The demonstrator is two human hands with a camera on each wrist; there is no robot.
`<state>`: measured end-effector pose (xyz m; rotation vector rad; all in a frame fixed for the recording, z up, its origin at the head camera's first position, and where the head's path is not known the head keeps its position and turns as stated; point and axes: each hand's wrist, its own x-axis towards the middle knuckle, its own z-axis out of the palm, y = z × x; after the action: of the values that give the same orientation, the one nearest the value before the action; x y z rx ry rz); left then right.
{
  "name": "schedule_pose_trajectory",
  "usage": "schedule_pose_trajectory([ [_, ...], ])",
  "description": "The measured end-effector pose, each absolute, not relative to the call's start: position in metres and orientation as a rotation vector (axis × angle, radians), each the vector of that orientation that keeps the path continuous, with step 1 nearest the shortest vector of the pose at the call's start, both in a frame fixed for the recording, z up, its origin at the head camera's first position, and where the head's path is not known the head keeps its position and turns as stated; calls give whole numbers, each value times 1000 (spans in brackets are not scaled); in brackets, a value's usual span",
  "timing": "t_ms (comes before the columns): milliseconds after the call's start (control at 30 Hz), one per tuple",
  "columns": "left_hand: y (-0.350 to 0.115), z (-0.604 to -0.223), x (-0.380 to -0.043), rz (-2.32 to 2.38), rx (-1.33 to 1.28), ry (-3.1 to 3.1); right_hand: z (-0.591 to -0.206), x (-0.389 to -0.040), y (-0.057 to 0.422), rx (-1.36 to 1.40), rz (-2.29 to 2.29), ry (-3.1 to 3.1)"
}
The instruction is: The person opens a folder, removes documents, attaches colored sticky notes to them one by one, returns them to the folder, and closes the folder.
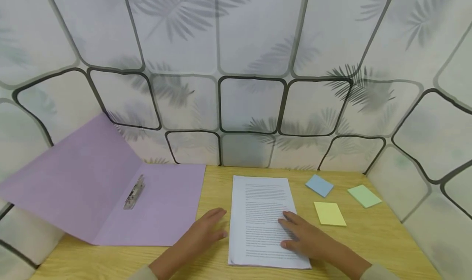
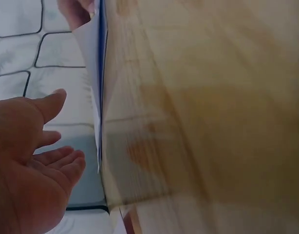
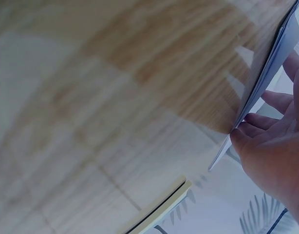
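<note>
A stack of printed white paper (image 1: 258,231) lies on the wooden table in the middle of the head view. My right hand (image 1: 306,237) rests on its right side, fingers spread over the text. In the right wrist view the fingertips meet the thin stack (image 3: 266,73) along its side. Left of the paper, my left hand (image 1: 203,233) hovers with loose fingers and thumb apart, holding nothing. That same hand (image 2: 32,156) shows beside the sheets, apart from them, in the left wrist view. A purple folder (image 1: 169,206) with a metal clip (image 1: 134,193) stands open past the left hand.
Blue (image 1: 319,185), yellow (image 1: 330,213) and green (image 1: 364,196) sticky note pads lie right of the paper. A patterned wall (image 1: 250,108) closes off the back and sides of the table (image 1: 217,173). The folder's raised cover (image 1: 77,177) leans against the left wall.
</note>
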<state>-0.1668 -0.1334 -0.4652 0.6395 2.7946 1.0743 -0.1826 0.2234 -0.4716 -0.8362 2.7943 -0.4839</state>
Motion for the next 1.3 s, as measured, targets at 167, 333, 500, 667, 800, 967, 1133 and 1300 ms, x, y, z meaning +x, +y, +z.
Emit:
schedule_pose_trajectory([
  [167,-122,-470,-173,971,741,2750,-473,-183,224,-836,-474,2805],
  [333,-113,-471,-176,853,717,2701,-473,-183,226,-859,-512,2811],
  [500,-110,-473,-177,717,710,2710,-467,-188,240,-816,-616,2851],
  [667,-111,-473,-174,695,723,2730,-460,-199,271,-740,-664,2956],
  [800,-111,-472,-171,690,732,2739,-459,-212,302,-727,-643,3010],
  [967,-113,-471,-169,690,725,2737,-465,-224,331,-728,-617,3009],
  [1133,-114,-471,-168,719,713,2714,-470,-229,344,-700,-587,3004],
  [1300,-114,-471,-166,731,693,2703,-472,-228,345,-679,-585,3020],
])
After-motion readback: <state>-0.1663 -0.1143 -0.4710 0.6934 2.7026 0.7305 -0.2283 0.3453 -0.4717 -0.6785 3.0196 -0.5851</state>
